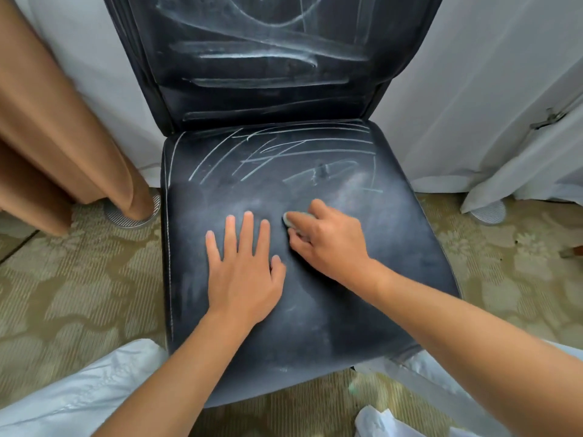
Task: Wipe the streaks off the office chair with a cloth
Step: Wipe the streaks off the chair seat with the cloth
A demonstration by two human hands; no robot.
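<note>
1. Patterned carpet (79, 279) and pale curtains (473, 89) surround the black office chair (394, 247), which fills the middle of our view.
2. Our right hand (328, 238) curls its fingers around a small grey-green cloth (288, 219), pressed to the seat centre; only a corner peeks out at the hand's ten o'clock.
3. We judge the cloth soft and light (easily bunched), best gripped wadded under the fingertips.
4. Our left hand (246, 263) lies flat beside it at nine o'clock, fingers straight and spread, holding nothing, apparently bracing the seat.
5. Chalky streaks (284, 152) remain at twelve o'clock on the seat and across the backrest (268, 58).
</note>
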